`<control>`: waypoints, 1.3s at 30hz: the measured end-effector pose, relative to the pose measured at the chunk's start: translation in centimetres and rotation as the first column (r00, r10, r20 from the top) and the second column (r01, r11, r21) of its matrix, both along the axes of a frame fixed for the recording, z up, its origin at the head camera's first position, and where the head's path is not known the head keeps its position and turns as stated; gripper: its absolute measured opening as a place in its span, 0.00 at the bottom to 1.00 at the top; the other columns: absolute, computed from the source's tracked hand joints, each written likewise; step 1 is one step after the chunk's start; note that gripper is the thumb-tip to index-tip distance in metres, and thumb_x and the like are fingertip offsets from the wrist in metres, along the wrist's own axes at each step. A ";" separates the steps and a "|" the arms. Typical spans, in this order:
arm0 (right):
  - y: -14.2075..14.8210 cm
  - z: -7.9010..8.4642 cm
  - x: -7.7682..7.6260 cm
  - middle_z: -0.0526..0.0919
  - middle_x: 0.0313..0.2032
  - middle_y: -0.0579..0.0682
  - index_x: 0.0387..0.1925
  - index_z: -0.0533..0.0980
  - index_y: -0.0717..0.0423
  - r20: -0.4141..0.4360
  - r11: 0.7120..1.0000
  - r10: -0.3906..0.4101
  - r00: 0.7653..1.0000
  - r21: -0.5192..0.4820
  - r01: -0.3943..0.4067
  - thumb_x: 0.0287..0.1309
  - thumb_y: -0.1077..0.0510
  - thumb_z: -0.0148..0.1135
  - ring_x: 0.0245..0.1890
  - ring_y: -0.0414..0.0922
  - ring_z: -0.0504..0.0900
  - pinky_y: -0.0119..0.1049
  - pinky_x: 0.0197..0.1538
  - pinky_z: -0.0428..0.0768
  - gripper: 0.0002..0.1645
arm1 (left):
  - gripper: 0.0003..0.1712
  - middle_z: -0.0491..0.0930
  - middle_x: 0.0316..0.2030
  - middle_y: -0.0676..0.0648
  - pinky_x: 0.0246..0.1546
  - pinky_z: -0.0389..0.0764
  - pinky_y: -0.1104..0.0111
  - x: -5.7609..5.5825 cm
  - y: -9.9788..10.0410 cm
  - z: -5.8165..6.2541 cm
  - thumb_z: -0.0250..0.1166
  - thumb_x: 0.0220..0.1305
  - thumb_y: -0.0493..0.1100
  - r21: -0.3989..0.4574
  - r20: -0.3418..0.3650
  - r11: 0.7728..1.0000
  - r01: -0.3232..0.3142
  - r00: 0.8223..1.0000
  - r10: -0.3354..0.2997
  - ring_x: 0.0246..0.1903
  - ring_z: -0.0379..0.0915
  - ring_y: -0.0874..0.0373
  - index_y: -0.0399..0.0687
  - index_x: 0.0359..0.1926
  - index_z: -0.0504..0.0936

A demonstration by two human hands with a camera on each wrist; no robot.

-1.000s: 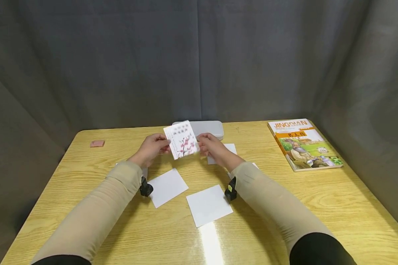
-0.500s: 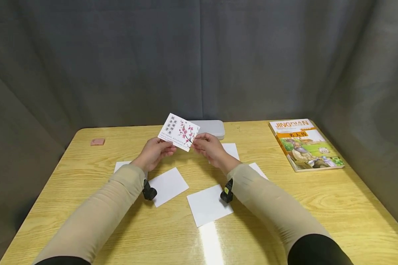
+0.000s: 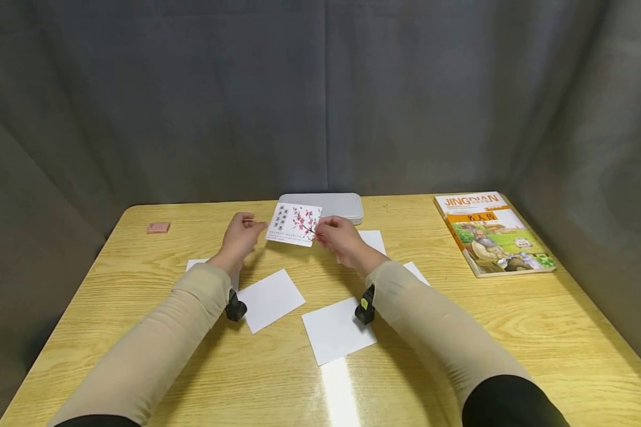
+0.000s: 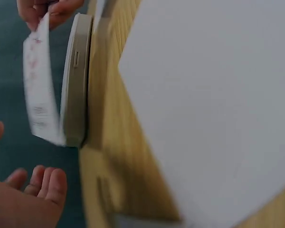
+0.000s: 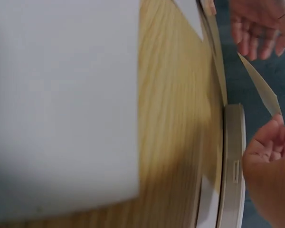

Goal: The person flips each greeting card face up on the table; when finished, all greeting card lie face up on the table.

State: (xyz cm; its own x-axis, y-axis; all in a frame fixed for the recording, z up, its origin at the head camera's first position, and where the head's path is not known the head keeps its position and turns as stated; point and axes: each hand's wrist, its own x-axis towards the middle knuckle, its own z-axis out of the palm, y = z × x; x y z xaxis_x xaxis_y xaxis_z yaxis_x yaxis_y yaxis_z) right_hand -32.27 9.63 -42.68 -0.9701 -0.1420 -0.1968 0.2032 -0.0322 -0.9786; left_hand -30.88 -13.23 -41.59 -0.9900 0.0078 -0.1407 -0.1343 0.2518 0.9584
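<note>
My right hand [image 3: 344,237] pinches a white card [image 3: 294,224] by its right edge, above the back of the table. Dark Chinese characters and a pink blossom branch are printed on the card's face. Just off the card's left edge is my left hand [image 3: 238,240], its fingers relaxed and holding nothing. In the left wrist view a gap shows between the card [image 4: 40,90] and the fingers of the left hand [image 4: 33,204]. The right wrist view has the card [image 5: 261,85] almost edge-on, between the right thumb and fingers.
A pale flat case [image 3: 342,204] lies behind the card at the back edge. Blank white cards [image 3: 272,299] lie in an arc under the arms, one nearer the front [image 3: 339,332]. A small pink block [image 3: 158,228] is at left, a picture-covered book [image 3: 494,234] at right.
The card was held in both hands, turned and tilted; my left hand has let go and moved left. The card now hangs more level and slightly lower from my right hand.
</note>
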 end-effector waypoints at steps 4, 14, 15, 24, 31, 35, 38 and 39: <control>0.3 -0.5 -0.2 0.79 0.33 0.50 0.42 0.75 0.65 0.041 0.993 0.055 0.998 0.103 -0.059 0.71 0.68 0.55 0.28 0.38 0.79 0.27 0.36 0.81 0.03 | 0.31 0.67 0.67 0.30 0.67 0.67 0.48 0.2 0.4 0.4 0.57 0.75 0.41 -0.391 -0.125 0.902 0.181 0.961 -0.247 0.67 0.63 0.37 0.29 0.72 0.65; -0.4 -1.2 0.1 0.79 0.31 0.51 0.43 0.76 0.67 0.086 0.968 0.058 0.995 0.240 -0.077 0.69 0.68 0.57 0.29 0.40 0.78 0.30 0.36 0.81 0.05 | 0.28 0.69 0.70 0.34 0.74 0.59 0.51 0.9 2.2 -0.3 0.56 0.76 0.45 -0.783 0.081 0.414 0.464 0.736 -0.673 0.72 0.60 0.39 0.36 0.70 0.73; -0.5 -1.0 0.2 0.80 0.31 0.51 0.45 0.76 0.68 0.093 0.965 0.061 0.994 0.248 -0.083 0.69 0.68 0.57 0.29 0.40 0.79 0.30 0.37 0.81 0.06 | 0.28 0.69 0.70 0.34 0.74 0.59 0.51 1.0 2.3 -0.4 0.56 0.76 0.45 -0.793 0.098 0.396 0.463 0.739 -0.667 0.72 0.60 0.39 0.37 0.71 0.73; 0.0 0.2 0.5 0.82 0.31 0.51 0.60 0.74 0.72 0.144 0.945 0.104 0.984 0.295 -0.143 0.70 0.65 0.56 0.27 0.38 0.78 0.25 0.27 0.73 0.21 | 0.16 0.81 0.54 0.38 0.62 0.75 0.53 0.6 3.5 -0.4 0.57 0.72 0.44 -0.883 0.101 0.264 0.387 0.708 -0.699 0.58 0.75 0.43 0.40 0.52 0.84; 2.7 1.7 0.2 0.81 0.53 0.63 0.68 0.68 0.73 0.075 0.933 0.109 0.991 0.335 -0.128 0.75 0.63 0.51 0.45 0.46 0.82 0.32 0.47 0.82 0.26 | 0.10 0.81 0.45 0.42 0.53 0.78 0.54 0.6 3.9 -0.3 0.59 0.71 0.43 -0.906 0.099 0.233 0.353 0.713 -0.694 0.49 0.78 0.47 0.43 0.45 0.84; 6.2 2.6 -0.3 0.78 0.59 0.65 0.69 0.67 0.73 0.072 0.932 0.070 0.995 0.351 -0.091 0.76 0.62 0.51 0.42 0.41 0.81 0.27 0.45 0.81 0.27 | 0.09 0.81 0.45 0.42 0.51 0.78 0.54 0.5 4.0 -0.5 0.59 0.70 0.43 -0.908 0.095 0.237 0.346 0.720 -0.688 0.46 0.76 0.47 0.45 0.42 0.82; 9.0 3.0 -0.3 0.77 0.59 0.65 0.70 0.65 0.75 0.066 0.922 0.071 0.995 0.377 -0.091 0.76 0.62 0.51 0.36 0.35 0.78 0.25 0.42 0.80 0.28 | 0.17 0.79 0.52 0.38 0.58 0.76 0.52 0.7 4.1 -0.5 0.59 0.70 0.44 -0.899 0.095 0.264 0.349 0.745 -0.661 0.53 0.75 0.43 0.42 0.54 0.84; 9.8 3.1 -0.2 0.77 0.58 0.65 0.70 0.64 0.75 0.065 0.919 0.073 0.995 0.384 -0.092 0.76 0.62 0.50 0.35 0.34 0.78 0.26 0.43 0.80 0.28 | 0.21 0.78 0.55 0.37 0.60 0.75 0.50 0.8 4.2 -0.5 0.59 0.70 0.45 -0.894 0.094 0.280 0.351 0.756 -0.647 0.56 0.74 0.41 0.41 0.58 0.82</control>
